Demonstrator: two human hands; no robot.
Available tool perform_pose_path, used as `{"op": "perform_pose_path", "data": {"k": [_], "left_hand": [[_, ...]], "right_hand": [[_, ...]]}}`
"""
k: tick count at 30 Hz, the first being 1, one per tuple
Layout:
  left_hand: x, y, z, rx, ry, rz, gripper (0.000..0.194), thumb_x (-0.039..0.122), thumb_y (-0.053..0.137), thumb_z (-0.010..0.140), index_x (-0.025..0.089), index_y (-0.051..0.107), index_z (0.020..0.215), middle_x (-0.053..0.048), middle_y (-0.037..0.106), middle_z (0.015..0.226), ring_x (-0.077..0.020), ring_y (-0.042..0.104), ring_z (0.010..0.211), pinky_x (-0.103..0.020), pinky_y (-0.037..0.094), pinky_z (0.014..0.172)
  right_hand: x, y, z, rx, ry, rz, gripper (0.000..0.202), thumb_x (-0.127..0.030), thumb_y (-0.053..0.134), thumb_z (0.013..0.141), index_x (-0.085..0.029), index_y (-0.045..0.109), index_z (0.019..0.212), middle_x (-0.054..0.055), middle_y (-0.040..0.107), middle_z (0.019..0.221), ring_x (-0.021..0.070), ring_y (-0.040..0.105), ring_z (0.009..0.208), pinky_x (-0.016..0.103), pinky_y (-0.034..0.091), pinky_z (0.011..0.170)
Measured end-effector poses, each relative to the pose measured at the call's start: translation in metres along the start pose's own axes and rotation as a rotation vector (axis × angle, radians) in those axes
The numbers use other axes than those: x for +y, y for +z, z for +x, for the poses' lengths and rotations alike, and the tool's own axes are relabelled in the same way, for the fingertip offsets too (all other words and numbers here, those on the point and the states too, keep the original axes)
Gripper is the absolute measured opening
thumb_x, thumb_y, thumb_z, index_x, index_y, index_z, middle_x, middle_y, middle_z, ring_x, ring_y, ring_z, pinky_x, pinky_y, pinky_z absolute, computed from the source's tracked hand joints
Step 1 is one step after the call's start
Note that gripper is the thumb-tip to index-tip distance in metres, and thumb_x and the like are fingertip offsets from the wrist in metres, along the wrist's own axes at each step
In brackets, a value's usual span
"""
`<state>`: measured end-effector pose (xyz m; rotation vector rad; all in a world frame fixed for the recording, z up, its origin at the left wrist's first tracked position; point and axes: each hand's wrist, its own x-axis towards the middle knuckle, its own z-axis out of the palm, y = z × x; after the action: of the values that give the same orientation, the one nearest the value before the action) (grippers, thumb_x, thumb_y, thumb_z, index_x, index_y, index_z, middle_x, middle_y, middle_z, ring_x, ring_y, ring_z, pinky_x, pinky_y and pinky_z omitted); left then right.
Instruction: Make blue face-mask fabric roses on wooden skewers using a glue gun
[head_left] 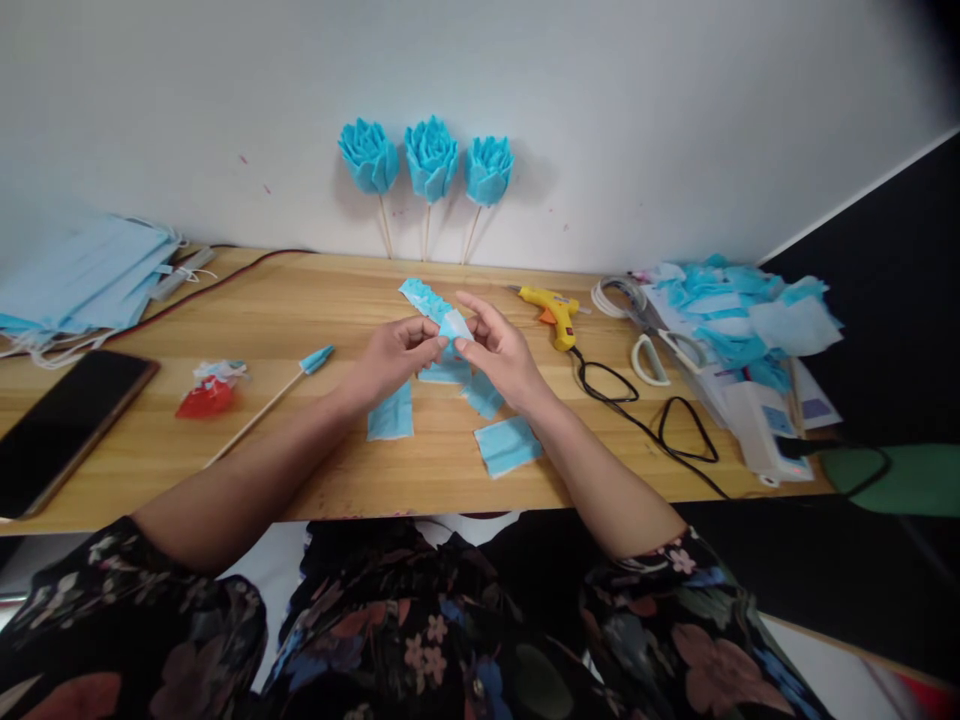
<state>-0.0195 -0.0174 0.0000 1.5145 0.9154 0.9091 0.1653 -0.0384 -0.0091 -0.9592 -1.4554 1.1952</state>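
Both my hands meet over the middle of the wooden table. Between them is a small light blue fabric piece (454, 327). My left hand (405, 358) pinches its left side with thumb and fingers. On the right side, my right hand (496, 350) grips it between thumb and fingers, its index finger raised. Just behind my hands lies a crinkled blue strip (421, 297). Under and around them are flat blue pieces, one at the left (391, 414) and one at the right (508, 446). A stick with a small blue tip (316, 359) lies beside my left forearm.
Three blue fabric flowers (431, 160) on sticks lean against the wall. A yellow glue gun (553, 309) with a black cord, scissors (649, 361) and blue scraps (739, 310) are at the right. Masks (82, 265), a phone (71, 425) and a red packet (206, 397) lie left.
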Motion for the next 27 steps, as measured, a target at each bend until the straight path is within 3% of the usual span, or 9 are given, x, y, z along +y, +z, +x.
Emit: {"op": "perform_pose_path", "data": {"k": [7, 19, 22, 27], "left_hand": [[-0.002, -0.004, 0.002, 0.043, -0.004, -0.085, 0.029, 0.042, 0.072, 0.080, 0.018, 0.059, 0.074, 0.002, 0.060, 0.064, -0.0081, 0.051, 0.056, -0.023, 0.043, 0.059], [0.001, -0.001, 0.001, 0.010, -0.041, -0.063, 0.033, 0.048, 0.073, 0.078, 0.017, 0.062, 0.074, 0.001, 0.062, 0.066, -0.0089, 0.052, 0.057, -0.024, 0.043, 0.057], [0.001, -0.001, 0.001, 0.020, -0.062, -0.057, 0.034, 0.048, 0.073, 0.077, 0.018, 0.059, 0.069, 0.001, 0.060, 0.063, -0.0091, 0.051, 0.056, -0.024, 0.042, 0.057], [0.006, 0.000, -0.003, -0.093, -0.100, -0.036, 0.030, 0.043, 0.071, 0.078, 0.018, 0.057, 0.068, 0.002, 0.058, 0.064, -0.0096, 0.051, 0.059, -0.025, 0.043, 0.060]], "right_hand": [[-0.003, -0.005, 0.001, 0.028, 0.007, 0.009, 0.057, -0.035, 0.070, 0.086, -0.030, 0.052, 0.140, 0.000, 0.069, 0.095, 0.0153, 0.062, 0.082, 0.031, 0.055, 0.074], [0.005, -0.003, 0.002, -0.011, 0.001, -0.039, 0.062, -0.034, 0.072, 0.083, -0.027, 0.052, 0.141, -0.003, 0.063, 0.083, 0.0120, 0.057, 0.070, 0.027, 0.049, 0.064], [-0.001, -0.005, 0.001, 0.011, 0.003, -0.014, 0.050, -0.036, 0.071, 0.084, -0.025, 0.060, 0.132, -0.002, 0.066, 0.086, 0.0123, 0.059, 0.074, 0.028, 0.052, 0.070], [-0.013, -0.008, 0.000, 0.091, 0.007, -0.052, 0.031, -0.043, 0.069, 0.086, -0.024, 0.071, 0.111, 0.002, 0.071, 0.095, 0.0156, 0.064, 0.088, 0.032, 0.055, 0.080]]}}
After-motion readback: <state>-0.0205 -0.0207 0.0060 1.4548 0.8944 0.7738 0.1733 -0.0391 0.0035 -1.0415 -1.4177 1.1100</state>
